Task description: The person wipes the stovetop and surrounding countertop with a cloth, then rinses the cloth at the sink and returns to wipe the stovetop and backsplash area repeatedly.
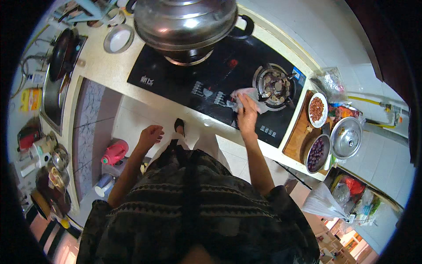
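My right hand [247, 115] presses a crumpled pale cloth [246, 93] against the black glass gas hob [227, 79]. The cloth lies just left of the bare right burner [275, 85], touching or nearly touching its ring. Several printed marks on the glass show beside it. Away from the counter, my left hand [151, 136] hangs over the floor with loosely curled fingers and nothing visible in it. A large lidded steel pot [184, 24] stands over the hob's other burner.
Right of the hob, a wooden board [296, 132] bears a plate of peanuts [316, 110] and a bowl of grapes [317, 153]. A steel lid [346, 138] lies beside them. Left are a metal bowl [118, 39] and a sink [52, 99] with a wok [62, 54]. A pink flask [115, 152] stands low.
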The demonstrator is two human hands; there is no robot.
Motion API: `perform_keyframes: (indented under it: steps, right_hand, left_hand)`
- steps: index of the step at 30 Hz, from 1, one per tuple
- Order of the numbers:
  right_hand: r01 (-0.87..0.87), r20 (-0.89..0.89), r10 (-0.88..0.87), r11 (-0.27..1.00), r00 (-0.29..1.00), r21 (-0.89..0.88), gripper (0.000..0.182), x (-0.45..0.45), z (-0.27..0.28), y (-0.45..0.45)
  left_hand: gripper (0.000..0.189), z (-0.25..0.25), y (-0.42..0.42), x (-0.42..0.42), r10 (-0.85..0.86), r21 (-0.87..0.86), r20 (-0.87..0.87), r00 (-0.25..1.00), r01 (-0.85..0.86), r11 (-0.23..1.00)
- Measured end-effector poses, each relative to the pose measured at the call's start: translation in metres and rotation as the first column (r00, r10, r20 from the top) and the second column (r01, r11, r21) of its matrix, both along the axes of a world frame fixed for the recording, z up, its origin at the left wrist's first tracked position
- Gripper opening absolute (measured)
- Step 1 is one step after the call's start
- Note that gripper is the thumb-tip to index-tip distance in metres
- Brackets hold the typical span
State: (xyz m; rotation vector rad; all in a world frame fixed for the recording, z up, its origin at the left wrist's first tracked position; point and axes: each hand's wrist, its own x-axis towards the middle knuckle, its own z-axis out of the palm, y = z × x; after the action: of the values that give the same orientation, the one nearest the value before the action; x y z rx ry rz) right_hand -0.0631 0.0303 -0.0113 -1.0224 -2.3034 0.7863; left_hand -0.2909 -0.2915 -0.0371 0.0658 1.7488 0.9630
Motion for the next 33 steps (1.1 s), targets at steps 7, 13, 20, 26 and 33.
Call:
perform_keyframes:
  steps: [7, 13, 20, 26, 33]
  right_hand:
    - [-0.079, 0.115, 0.07, 0.994, 0.991, 0.076, 0.036, 0.086, -0.003, -0.056]
    - [-0.377, -0.204, 0.374, 0.926, 0.905, 0.026, 0.045, -0.119, -0.017, -0.122]
    - [-0.387, -0.106, 0.386, 0.922, 0.916, 0.015, 0.045, -0.134, -0.019, -0.113]
    - [-0.383, 0.079, 0.383, 0.924, 0.92, -0.016, 0.055, -0.056, -0.005, -0.106]
    - [-0.565, 0.153, 0.545, 0.807, 0.824, 0.168, 0.056, -0.273, -0.027, -0.133]
  left_hand:
    - [0.027, -0.008, -0.024, -0.013, 0.086, 0.091, 0.003, 0.996, -0.086, 0.992]
    - [0.027, 0.009, -0.042, -0.023, 0.138, 0.035, -0.033, 0.99, -0.137, 0.99]
    - [0.025, 0.009, -0.059, -0.039, 0.226, 0.098, -0.008, 0.974, -0.224, 0.97]
    - [0.025, -0.016, -0.095, -0.027, 0.367, 0.07, 0.022, 0.93, -0.367, 0.927]
    - [0.029, -0.005, -0.147, -0.008, 0.509, 0.035, 0.034, 0.86, -0.51, 0.859]
